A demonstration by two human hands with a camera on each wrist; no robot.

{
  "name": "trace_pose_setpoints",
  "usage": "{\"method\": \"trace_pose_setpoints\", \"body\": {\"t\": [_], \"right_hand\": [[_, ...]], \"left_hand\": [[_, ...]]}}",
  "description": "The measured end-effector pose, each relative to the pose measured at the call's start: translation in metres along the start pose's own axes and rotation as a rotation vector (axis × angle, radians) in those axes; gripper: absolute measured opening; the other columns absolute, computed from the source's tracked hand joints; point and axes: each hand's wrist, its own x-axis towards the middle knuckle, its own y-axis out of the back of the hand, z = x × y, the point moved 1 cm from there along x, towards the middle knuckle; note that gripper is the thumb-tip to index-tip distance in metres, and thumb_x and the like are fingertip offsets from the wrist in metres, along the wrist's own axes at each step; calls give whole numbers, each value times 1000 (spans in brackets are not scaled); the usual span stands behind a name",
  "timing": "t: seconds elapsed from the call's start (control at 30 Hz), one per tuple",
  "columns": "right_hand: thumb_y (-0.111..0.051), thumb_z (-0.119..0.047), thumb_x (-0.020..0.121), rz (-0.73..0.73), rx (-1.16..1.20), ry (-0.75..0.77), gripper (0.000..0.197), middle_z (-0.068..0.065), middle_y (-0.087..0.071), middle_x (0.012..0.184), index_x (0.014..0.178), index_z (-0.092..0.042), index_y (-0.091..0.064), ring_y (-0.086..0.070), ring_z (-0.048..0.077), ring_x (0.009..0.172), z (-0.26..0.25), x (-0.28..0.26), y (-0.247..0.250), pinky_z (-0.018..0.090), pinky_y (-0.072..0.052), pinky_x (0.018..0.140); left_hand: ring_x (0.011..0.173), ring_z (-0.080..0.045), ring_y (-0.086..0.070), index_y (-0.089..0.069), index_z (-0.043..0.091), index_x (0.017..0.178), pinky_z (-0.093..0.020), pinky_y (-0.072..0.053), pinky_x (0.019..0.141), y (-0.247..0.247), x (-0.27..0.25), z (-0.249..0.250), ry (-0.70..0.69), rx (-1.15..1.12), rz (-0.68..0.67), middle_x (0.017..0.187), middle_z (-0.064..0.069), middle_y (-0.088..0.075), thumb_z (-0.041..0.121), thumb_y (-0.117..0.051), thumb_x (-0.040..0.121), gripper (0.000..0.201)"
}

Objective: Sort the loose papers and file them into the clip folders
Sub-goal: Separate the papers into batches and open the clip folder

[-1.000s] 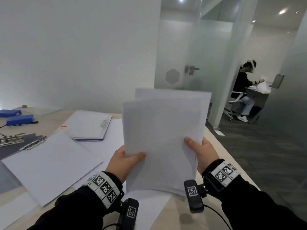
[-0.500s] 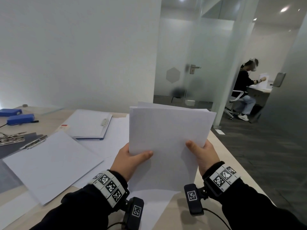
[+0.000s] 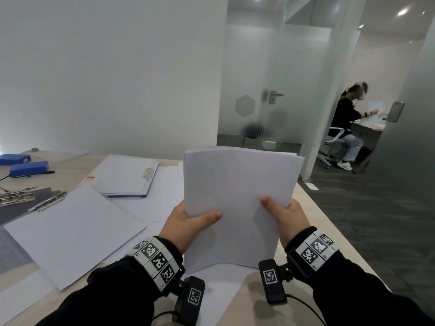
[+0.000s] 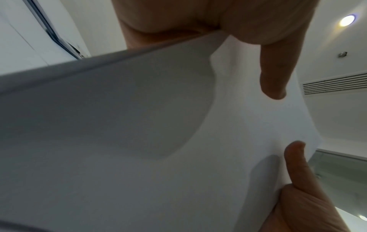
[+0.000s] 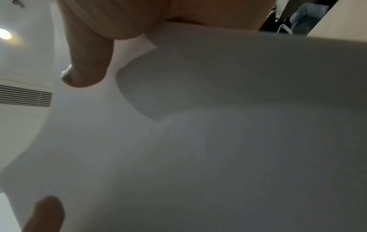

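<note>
Left hand [image 3: 188, 220]: thumb laid across the near face of the sheaf of plain white paper sheets [image 3: 237, 196], fingers curled behind it, gripping the left edge. Right hand [image 3: 286, 217]: the same grip on the right edge, thumb in front, fingers behind. Both wrist views show a thumb pressed on the sheet surface and the paper bowing between the two grips.

The sheaf is held upright above the pale wooden desk [image 3: 313, 208], its lower edge just over a loose white sheet; whether the edge touches cannot be told. The top edges are slightly uneven.

Step in hand, as judged: squaring the sheaf before filing.
- Loosen both grips enough for the sheets to slide.
- Tap the lower edge flat on the desk, then one side edge.
- Keep the thumbs low so the top does not flop forward.
- Carry the sheaf level to a folder clip.

To the left lies an open folder holding white pages under a metal clip bar [image 3: 48, 201]. Behind it is a blue-backed clip folder with a steel clip [image 3: 128, 176].

Readable writing: none. A small red-and-white label [image 3: 90, 178] beside the blue-backed folder is too small to read. The wrist bands carry black-and-white square marker patterns, not text
</note>
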Motion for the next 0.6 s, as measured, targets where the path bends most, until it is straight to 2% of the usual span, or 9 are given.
{"method": "trace_pose_setpoints", "body": {"t": [0.13,0.23,0.33,0.4,0.53,0.6], "right_hand": [[-94,-55,33,-17,-22,-40,79,15,-75,97,94,-8,-75,-73,29,86,7,-2,7,32,-58,68],[-95,-50,38,-62,-20,-82,72,17,-74,101,93,-7,-77,-72,33,90,17,-9,9,31,-58,70],[-94,-40,45,-50,-20,-99,58,17,-74,99,91,-8,-78,-72,35,91,18,-11,6,31,-58,70],[-91,-34,51,-37,15,-103,49,18,-74,99,90,-8,-78,-71,37,91,12,-7,3,35,-58,72],[-95,-37,47,-59,30,-66,59,16,-74,101,95,-8,-76,-72,32,91,3,-3,2,33,-58,72],[-91,-28,55,-50,-5,-71,46,15,-75,100,94,-9,-76,-72,30,89,9,-7,5,30,-57,70]], "left_hand": [[94,-25,-73,-70,15,111,-40,-58,83,9,0,-6,59,2,-14,103,-5,-76,22,-82,68,45],[95,-28,-73,-72,12,108,-41,-59,84,10,-5,-16,113,13,-18,101,-7,-76,21,-80,68,42],[91,-25,-74,-75,13,102,-45,-57,88,7,-5,-19,121,77,13,97,-5,-77,23,-81,71,33],[88,-23,-74,-76,14,99,-44,-58,87,7,0,-14,107,83,41,94,-4,-78,22,-83,72,29],[90,-24,-74,-75,11,101,-41,-57,84,10,4,-3,97,56,24,97,-6,-77,16,-83,73,30],[93,-24,-73,-75,11,104,-38,-57,83,12,-2,-8,131,41,-6,100,-7,-77,19,-81,68,38]]}}
